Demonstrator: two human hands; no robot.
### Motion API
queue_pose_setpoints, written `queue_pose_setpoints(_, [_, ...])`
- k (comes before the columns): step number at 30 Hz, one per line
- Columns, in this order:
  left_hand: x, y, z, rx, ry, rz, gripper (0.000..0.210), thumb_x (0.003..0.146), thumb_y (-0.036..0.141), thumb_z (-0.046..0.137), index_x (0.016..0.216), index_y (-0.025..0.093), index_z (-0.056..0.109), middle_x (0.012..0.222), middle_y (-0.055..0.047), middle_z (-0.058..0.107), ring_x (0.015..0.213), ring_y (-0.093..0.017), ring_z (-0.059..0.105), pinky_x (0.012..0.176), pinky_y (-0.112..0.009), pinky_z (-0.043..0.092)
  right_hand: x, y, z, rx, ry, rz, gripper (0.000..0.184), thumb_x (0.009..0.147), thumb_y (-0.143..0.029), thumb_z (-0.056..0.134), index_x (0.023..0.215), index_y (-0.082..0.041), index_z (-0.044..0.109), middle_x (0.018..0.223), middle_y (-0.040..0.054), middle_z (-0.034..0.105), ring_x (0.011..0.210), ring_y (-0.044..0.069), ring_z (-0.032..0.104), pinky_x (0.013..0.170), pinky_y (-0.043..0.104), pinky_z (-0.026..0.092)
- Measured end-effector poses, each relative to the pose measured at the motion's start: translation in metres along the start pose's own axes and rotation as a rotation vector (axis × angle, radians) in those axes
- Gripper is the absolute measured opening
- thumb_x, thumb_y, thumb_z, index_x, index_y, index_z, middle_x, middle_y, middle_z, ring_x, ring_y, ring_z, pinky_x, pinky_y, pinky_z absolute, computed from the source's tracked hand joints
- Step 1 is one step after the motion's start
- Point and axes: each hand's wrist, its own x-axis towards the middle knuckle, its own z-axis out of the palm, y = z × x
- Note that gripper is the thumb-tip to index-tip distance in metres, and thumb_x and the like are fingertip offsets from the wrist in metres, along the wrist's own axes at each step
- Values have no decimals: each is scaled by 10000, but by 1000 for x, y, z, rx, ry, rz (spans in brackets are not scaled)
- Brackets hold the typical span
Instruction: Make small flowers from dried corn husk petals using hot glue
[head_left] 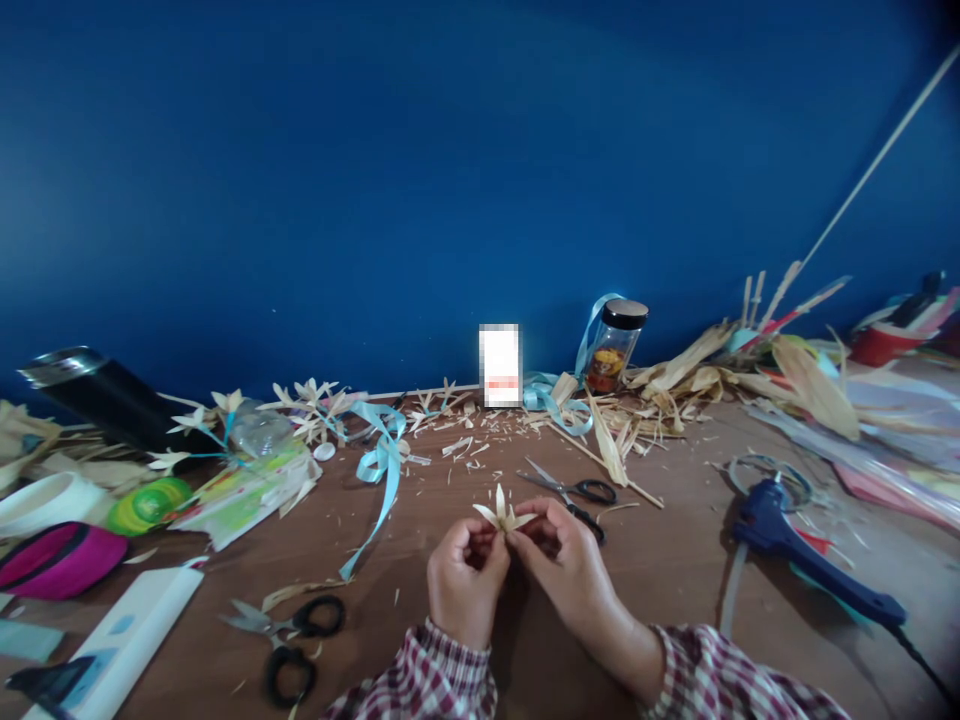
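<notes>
– On the brown table (405,625), straight before you: what is entered under your hands?

– One pale flower (501,512), petals pointed, held between your two hands over the near part of the tabletop. Left hand (463,580): thumb and fingertips clamped at its base. Right hand (574,575): thumb and forefinger pinched on the base and the nearest petal. Remaining fingers curled, partly hidden.

– Why so low on it?

– Presumably because the petals look thin and dry; your grip at the base leaves most of them spread and in your sight.

– Cutting tools?

– Two. Rear scissors (564,488), just beyond your right hand, blades slightly parted; front scissors (277,628), off to your left, blades apart. Both probably lie so for easy reach.

– On your right?

– One blue glue gun (769,525), well apart from your hands, perhaps to spare them its heat.

– Far side?

– Dry husks (694,372), heaped at right by the wall (420,200); blue ribbon (385,460), left of centre, looped, seemingly pushed back to give your hands room
</notes>
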Motion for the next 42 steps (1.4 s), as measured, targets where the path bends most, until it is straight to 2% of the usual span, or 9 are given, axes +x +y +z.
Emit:
queue_pose_setpoints(6, [1, 8, -1, -38, -13, -8, 152, 700, 239, 600, 811, 142, 636, 685, -42, 681, 598, -164, 625, 562, -238, 488, 3, 8, -1, 67, 19, 28, 193, 757, -283, 613, 902, -181, 536, 698, -3, 620, 628, 132, 578, 561, 213, 445])
queue_pose_setpoints(9, [2, 7, -1, -55, 2, -37, 130, 698, 254, 609, 745, 140, 651, 634, -32, 670, 547, -142, 597, 525, -217, 470, 3, 10, -1, 53, 7, 53, 174, 761, -303, 608, 860, -179, 538, 685, 1, 618, 617, 131, 565, 552, 213, 427])
queue_pose_setpoints(14, [4, 5, 0, -188, 42, -157, 144, 653, 275, 660, 639, 136, 624, 475, 21, 580, 422, -94, 517, 410, -169, 415, 3, 11, -2, 4, 23, 35, 142, 769, -304, 593, 795, -181, 527, 632, -19, 567, 566, 117, 515, 512, 204, 394])
queue_pose_setpoints(20, [7, 5, 1, -367, 102, -346, 183, 611, 287, 690, 685, 132, 624, 547, 11, 638, 453, -103, 585, 425, -177, 477, 5, 6, -6, 46, 60, -20, 139, 767, -293, 585, 739, -181, 507, 844, 44, 621, 670, 137, 559, 590, 227, 439])
queue_pose_setpoints(22, [9, 5, 0, -394, 95, -384, 198, 609, 277, 692, 719, 123, 635, 583, -4, 660, 446, -97, 579, 422, -183, 486, 5, 2, -8, 56, 75, -26, 137, 769, -291, 584, 765, -190, 491, 793, 36, 622, 650, 139, 560, 576, 228, 442])
queue_pose_setpoints(25, [10, 4, -1, -426, 92, -384, 206, 611, 255, 691, 749, 110, 645, 610, -23, 680, 435, -89, 569, 421, -181, 482, 3, -3, -9, 79, 104, -45, 183, 776, -271, 578, 894, -213, 451, 744, 12, 616, 624, 139, 565, 568, 232, 455])
queue_pose_setpoints(28, [10, 2, -1, -424, 44, -356, 209, 609, 238, 696, 765, 104, 657, 639, -47, 699, 473, -112, 601, 458, -201, 498, 1, -5, -7, 103, 70, -80, 311, 777, -256, 573, 1019, -236, 379, 769, 4, 623, 661, 151, 597, 602, 248, 481])
queue_pose_setpoints(33, [6, -2, 1, -379, -34, -239, 141, 620, 207, 689, 725, 114, 680, 642, -54, 712, 563, -143, 643, 547, -215, 519, -2, -3, -6, -5, 0, -151, 315, 782, -233, 562, 1039, -231, 380, 793, 13, 635, 675, 154, 620, 620, 256, 489])
queue_pose_setpoints(42, [4, 0, 1, -499, -74, -401, 256, 598, 303, 730, 753, 114, 656, 645, -46, 708, 542, -148, 653, 535, -236, 536, 1, 1, -8, -136, 31, -185, 189, 790, -207, 544, 960, -211, 461, 802, 20, 631, 679, 150, 620, 619, 250, 491])
